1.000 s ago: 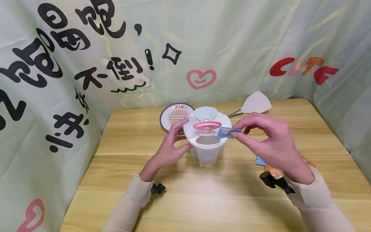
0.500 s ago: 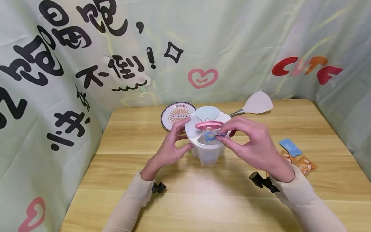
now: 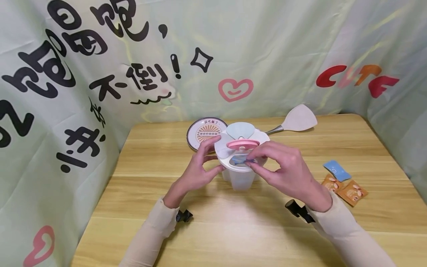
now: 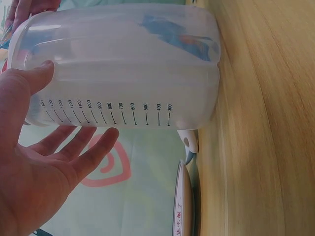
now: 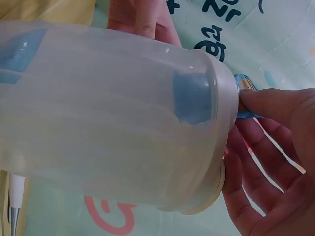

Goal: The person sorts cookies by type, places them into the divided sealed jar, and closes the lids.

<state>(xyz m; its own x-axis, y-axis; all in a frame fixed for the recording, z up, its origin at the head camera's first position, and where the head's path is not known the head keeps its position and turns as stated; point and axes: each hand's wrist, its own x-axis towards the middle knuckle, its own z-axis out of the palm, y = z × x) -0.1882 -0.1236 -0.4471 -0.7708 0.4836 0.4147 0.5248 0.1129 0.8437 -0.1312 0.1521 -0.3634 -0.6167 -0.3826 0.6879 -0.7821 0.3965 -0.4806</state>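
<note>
A translucent container [image 3: 241,180] with a white lid stands upright, its pink-rimmed flap [image 3: 242,144] raised over an opening. The left hand [image 3: 197,171] grips the container's left side, thumb and fingers spread round it, as the left wrist view also shows. Thumb and fingers of the right hand [image 3: 287,168] pinch a blue packet [image 3: 238,160] at the opening; part of the packet is inside, seen through the wall in the right wrist view [image 5: 193,97]. Another blue packet [image 4: 179,38] lies low inside the container.
To the right on the table are a blue packet [image 3: 337,170] and orange packets [image 3: 353,193]. Behind the container stand a round plate [image 3: 204,129] at left and a spatula with a pale blade [image 3: 300,118] at right. A printed cloth [image 3: 273,44] hangs at the back.
The right hand has moved left and down with the blue packet, from beside the lid into its opening. The left hand keeps its grip on the container.
</note>
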